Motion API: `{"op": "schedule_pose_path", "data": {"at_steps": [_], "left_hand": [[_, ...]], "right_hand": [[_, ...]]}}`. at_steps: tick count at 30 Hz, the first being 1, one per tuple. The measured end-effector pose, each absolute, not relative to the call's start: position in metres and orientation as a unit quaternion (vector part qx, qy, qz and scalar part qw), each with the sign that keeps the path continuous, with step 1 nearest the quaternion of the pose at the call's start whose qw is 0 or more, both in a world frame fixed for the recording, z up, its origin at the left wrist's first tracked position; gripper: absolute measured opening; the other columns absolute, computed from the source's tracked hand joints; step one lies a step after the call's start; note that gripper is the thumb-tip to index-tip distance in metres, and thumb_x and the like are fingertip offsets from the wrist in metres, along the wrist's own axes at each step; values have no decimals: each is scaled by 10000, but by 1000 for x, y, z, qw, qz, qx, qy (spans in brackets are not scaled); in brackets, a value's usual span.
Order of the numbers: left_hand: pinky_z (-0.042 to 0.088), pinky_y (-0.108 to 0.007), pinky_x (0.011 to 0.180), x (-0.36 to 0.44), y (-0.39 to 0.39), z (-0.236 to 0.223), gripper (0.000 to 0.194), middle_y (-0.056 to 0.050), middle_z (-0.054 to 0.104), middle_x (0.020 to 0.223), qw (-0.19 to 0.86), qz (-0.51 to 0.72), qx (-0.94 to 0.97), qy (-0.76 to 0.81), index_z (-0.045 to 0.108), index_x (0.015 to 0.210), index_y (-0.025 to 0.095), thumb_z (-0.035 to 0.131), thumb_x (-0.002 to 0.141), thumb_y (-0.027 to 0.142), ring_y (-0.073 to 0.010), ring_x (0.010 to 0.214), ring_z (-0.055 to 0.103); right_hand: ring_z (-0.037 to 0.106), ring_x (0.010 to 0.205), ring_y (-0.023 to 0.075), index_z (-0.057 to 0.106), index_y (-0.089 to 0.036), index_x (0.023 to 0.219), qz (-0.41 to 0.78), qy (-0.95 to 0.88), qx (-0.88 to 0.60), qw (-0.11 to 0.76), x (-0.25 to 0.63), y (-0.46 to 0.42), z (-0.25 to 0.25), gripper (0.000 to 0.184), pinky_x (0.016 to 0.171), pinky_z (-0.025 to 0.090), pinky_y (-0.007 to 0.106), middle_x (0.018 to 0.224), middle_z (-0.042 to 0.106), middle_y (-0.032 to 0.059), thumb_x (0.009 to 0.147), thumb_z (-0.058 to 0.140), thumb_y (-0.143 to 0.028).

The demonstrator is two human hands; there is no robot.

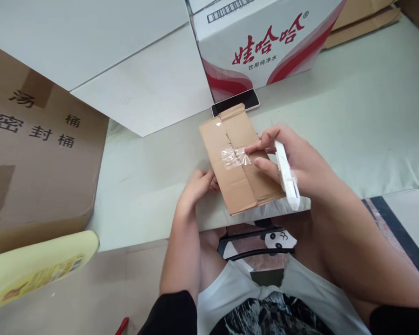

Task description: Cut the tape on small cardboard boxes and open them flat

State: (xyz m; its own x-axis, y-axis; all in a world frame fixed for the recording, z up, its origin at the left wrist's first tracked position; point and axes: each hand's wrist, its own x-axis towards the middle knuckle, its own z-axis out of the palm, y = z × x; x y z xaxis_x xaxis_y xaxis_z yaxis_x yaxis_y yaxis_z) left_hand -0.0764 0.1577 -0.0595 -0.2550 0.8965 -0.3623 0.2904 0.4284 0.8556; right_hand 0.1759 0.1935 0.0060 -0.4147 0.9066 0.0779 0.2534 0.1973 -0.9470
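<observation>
A small brown cardboard box (235,184) sits tilted in front of me, with a strip of clear tape (230,158) across its middle seam. My left hand (199,185) grips the box's left side, and part of its fingers is hidden behind it. In my right hand (289,149) is a slim white tool, seemingly a box cutter (287,177), held against the palm with its slotted end pointing down. The index finger and thumb of that hand reach over the box, the index fingertip at the tape's right edge. No blade can be seen.
A phone (240,101) lies just beyond the box. Behind it stand a white carton (153,88) and a red-and-white water carton (265,51). A large brown carton (45,149) is at left, above a yellow container (38,270). Pale green cloth (352,102) covers the table.
</observation>
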Motion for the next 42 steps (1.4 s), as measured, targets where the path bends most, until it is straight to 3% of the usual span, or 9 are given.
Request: {"op": "schedule_pose_path", "data": {"at_steps": [3, 6, 12, 17, 21, 24, 28, 33, 42], "left_hand": [[570, -288, 654, -81, 161, -58, 362, -68, 728, 811, 368, 419, 407, 724, 673, 828, 196, 655, 884, 553, -193, 752, 701], [593, -345, 882, -80, 162, -60, 486, -99, 704, 1201, 247, 561, 469, 636, 629, 1153, 251, 614, 900, 667, -246, 1153, 688], [461, -495, 1165, -59, 157, -64, 619, -141, 380, 1651, 153, 497, 685, 510, 447, 1492, 316, 463, 996, 686, -336, 1552, 385], [279, -620, 1275, -50, 148, -52, 591, -138, 347, 1667, 75, 468, 726, 498, 512, 1459, 288, 338, 1028, 655, -368, 1583, 321], [215, -633, 1302, -61, 147, -47, 525, -107, 525, 1535, 33, 472, 740, 478, 634, 1327, 269, 330, 1035, 583, -350, 1533, 391], [276, -612, 1285, -69, 148, -49, 485, -109, 625, 1392, 47, 472, 740, 477, 675, 1267, 246, 370, 1033, 542, -339, 1484, 447], [310, -605, 1271, -74, 148, -53, 485, -107, 644, 1357, 41, 470, 742, 476, 683, 1271, 243, 384, 1029, 538, -334, 1443, 485], [275, -615, 1285, -73, 149, -52, 524, -117, 575, 1480, 15, 445, 769, 458, 630, 1410, 262, 332, 1050, 500, -333, 1481, 451], [277, -594, 1291, -64, 149, -48, 530, -119, 629, 1400, 27, 459, 768, 446, 533, 1470, 265, 333, 1050, 521, -299, 1378, 561]], "right_hand": [[735, 1022, 286, 521, -264, 1009, 459, -693, -438, 343, 172, 191, 6, 295, 905, 566, 467, 1102, 761, 52, 817, 722, -361], [718, 1131, 317, 531, -265, 1004, 443, -698, -438, 353, 166, 187, 3, 328, 969, 556, 492, 1169, 756, 64, 783, 762, -339], [564, 1418, 367, 515, -279, 1025, 465, -680, -424, 376, 164, 189, -7, 480, 1102, 509, 543, 1553, 568, 94, 723, 861, -419], [517, 1468, 357, 498, -279, 961, 511, -673, -400, 355, 167, 188, -7, 489, 1128, 494, 587, 1564, 567, 82, 722, 887, -453], [674, 1269, 299, 490, -268, 933, 554, -646, -378, 364, 162, 187, -10, 501, 984, 588, 486, 1511, 618, 80, 712, 906, -440], [751, 900, 214, 490, -266, 897, 518, -590, -425, 449, 158, 190, -12, 425, 797, 591, 390, 1143, 778, 50, 766, 862, -424], [634, 560, 203, 521, -287, 882, 486, -502, -458, 549, 157, 192, -4, 303, 504, 429, 343, 698, 653, 1, 888, 656, -558], [599, 582, 229, 585, -320, 1003, 507, -508, -449, 533, 156, 184, 13, 384, 473, 353, 353, 710, 608, 26, 890, 534, -683], [565, 549, 143, 628, -265, 927, 529, -543, -447, 474, 148, 167, 20, 175, 431, 404, 283, 752, 657, 16, 920, 635, -439]]}}
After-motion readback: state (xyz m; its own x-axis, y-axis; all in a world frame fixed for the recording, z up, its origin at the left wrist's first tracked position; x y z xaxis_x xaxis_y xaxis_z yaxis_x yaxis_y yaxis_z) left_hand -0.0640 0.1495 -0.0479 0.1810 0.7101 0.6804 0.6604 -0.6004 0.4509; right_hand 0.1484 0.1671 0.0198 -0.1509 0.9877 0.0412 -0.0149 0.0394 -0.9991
